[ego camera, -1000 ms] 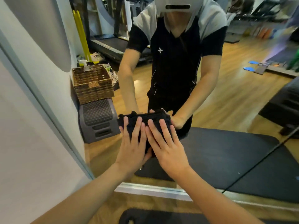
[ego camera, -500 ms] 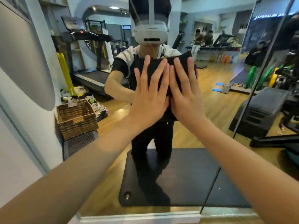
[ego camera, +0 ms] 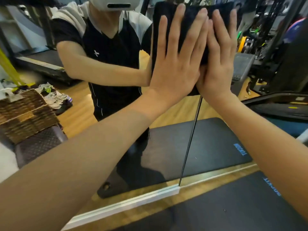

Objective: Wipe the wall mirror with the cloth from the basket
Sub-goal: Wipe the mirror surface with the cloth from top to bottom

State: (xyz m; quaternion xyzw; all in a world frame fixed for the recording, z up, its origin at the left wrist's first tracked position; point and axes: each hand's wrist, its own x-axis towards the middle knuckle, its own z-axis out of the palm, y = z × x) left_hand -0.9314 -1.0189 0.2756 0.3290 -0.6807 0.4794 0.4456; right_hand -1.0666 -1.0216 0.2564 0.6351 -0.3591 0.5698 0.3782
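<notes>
A folded black cloth [ego camera: 191, 9] lies flat against the wall mirror [ego camera: 175, 110], high up and over the vertical seam [ego camera: 191, 130] between two panels. My left hand [ego camera: 175, 60] and my right hand [ego camera: 220, 60] press on it side by side, palms flat and fingers stretched upward. Most of the cloth is hidden under the hands; its top edge shows above the fingertips. The wicker basket [ego camera: 25, 114] shows as a reflection at the left, on a dark step block.
The mirror reflects a person in a headset, a treadmill [ego camera: 41, 64], shoes [ego camera: 55, 99] and gym equipment at the right. A black floor mat [ego camera: 233, 205] lies below me, in front of the mirror's white bottom frame [ego camera: 133, 202].
Both hands have slid the cloth up the mirror from low down to about head height, then to the right across the panel seam.
</notes>
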